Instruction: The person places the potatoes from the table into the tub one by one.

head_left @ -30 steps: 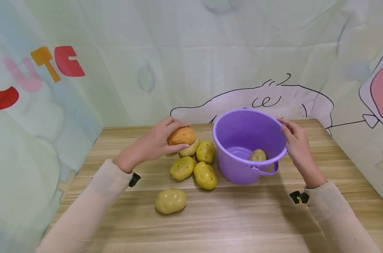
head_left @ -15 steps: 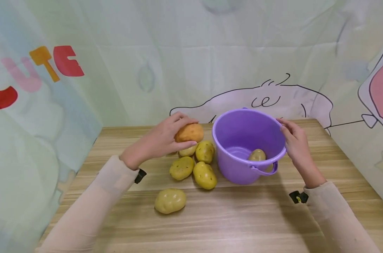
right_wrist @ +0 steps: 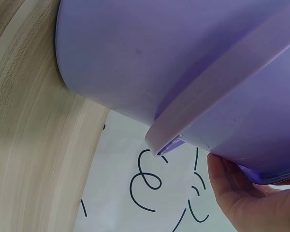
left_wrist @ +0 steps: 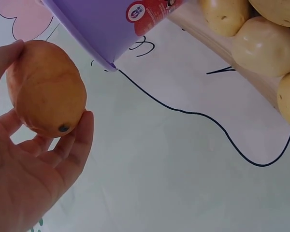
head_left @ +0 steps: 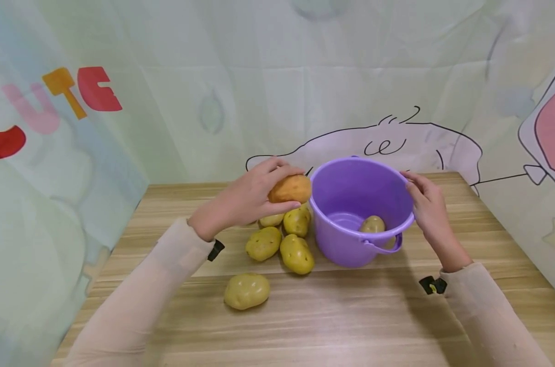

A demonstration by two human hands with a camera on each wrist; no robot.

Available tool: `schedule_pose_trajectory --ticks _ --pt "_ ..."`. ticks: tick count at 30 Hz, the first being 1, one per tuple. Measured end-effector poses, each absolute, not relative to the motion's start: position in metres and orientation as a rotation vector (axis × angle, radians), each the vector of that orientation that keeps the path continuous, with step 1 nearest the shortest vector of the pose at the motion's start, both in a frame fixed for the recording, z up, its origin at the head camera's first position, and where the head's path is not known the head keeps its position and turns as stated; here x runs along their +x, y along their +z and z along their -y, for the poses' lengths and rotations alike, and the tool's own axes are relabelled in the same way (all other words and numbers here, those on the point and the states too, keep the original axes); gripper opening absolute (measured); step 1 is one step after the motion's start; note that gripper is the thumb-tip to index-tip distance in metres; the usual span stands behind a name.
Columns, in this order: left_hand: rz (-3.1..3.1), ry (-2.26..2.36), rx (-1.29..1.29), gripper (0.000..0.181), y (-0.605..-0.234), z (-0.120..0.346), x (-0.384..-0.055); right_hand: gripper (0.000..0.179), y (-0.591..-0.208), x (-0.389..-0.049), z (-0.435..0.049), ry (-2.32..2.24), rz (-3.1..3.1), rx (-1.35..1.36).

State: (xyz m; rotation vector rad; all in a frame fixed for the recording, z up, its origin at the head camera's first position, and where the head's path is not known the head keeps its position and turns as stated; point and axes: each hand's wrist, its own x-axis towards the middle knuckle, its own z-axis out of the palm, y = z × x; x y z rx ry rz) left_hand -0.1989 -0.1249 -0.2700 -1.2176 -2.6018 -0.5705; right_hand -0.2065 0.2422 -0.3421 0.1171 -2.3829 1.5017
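Observation:
My left hand (head_left: 254, 193) holds an orange, mango-like fruit (head_left: 292, 189) above the table, between thumb and curled fingers. In the left wrist view this orange fruit (left_wrist: 48, 89) has a dark spot at one end. It hangs right at the left rim of a purple bucket (head_left: 346, 247). On the bucket's far right side, my right hand (head_left: 427, 206) grips the rim, thumb outside; the right wrist view has its thumb and fingers (right_wrist: 227, 181) at that edge. Inside the bucket lies one potato (head_left: 373, 225). Several yellow potatoes (head_left: 297, 255) cluster left of the bucket, partly hidden behind my left hand.
A paler potato (head_left: 247, 291) lies apart, nearer the front of the wooden table (head_left: 332, 326). The bucket's handle (head_left: 387, 248) hangs on its near side. A printed cloth backdrop (head_left: 204, 102) stands behind the table and along both sides.
My left hand has carried the orange fruit rightward and slightly up, from over the potatoes to the bucket's left rim. The right hand and bucket have stayed in place.

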Motion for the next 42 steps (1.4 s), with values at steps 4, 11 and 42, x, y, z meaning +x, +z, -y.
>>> schedule_pose_trajectory --ticks 4,11,42 --pt "2.599 -0.570 -1.232 0.056 -0.269 0.120 -0.201 0.039 -0.342 -0.207 -0.241 1.496 2.386 0.115" --pt "2.586 -0.573 -1.241 0.056 -0.268 0.110 -0.205 0.040 -0.341 -0.206 -0.241 1.488 2.390 0.110" --pt "2.648 -0.539 -1.302 0.061 -0.253 0.070 -0.218 0.038 -0.343 -0.207 -0.241 1.482 2.366 0.126"
